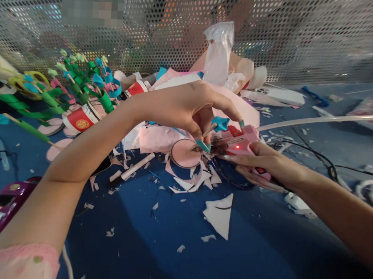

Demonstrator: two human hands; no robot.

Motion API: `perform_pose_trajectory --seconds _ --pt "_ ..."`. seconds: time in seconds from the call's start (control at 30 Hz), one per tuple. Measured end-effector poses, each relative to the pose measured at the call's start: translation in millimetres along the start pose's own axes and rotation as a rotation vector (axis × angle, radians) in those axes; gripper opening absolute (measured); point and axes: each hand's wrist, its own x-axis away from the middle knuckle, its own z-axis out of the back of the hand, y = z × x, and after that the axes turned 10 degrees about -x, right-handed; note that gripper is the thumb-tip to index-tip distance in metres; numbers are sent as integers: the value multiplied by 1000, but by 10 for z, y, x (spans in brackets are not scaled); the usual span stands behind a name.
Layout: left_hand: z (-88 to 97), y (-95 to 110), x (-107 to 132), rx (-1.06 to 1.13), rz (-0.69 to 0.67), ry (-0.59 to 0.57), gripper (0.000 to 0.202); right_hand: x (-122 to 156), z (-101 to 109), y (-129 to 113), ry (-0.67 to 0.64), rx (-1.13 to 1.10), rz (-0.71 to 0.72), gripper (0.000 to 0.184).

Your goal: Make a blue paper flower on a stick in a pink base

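Observation:
My left hand (188,108) reaches across the middle of the blue table and pinches a thin wooden stick (209,130) with a small teal paper piece (220,123) at its top, held over a pink paper disc (185,153). My right hand (260,166) comes in from the right and grips a pink hot glue gun (240,142), its red light lit and a clear glue stick (319,120) jutting out behind it. The gun's nozzle sits right beside the stick's lower end.
Paper cups (81,118) holding several green and teal paper-wrapped sticks stand at the left. Pink and white paper scraps (219,214) litter the blue table. A black cord (317,156) loops at the right. A purple tool (4,207) lies at the left edge. A perforated metal screen closes the back.

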Motion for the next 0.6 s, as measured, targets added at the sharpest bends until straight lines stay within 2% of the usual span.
perform_pose_trajectory --seconds 0.13,0.3,0.4,0.6 --pt "5 -7 12 -15 -13 -5 42 -4 17 4 18 14 8 47" --pt "10 -7 24 -12 19 -4 42 17 -13 -55 -72 -8 72 37" --pt "16 -7 21 -19 41 -10 43 33 -18 -78 -73 -15 73 33" --pt "34 -11 15 -65 39 -12 47 14 -12 -57 -64 68 90 40"
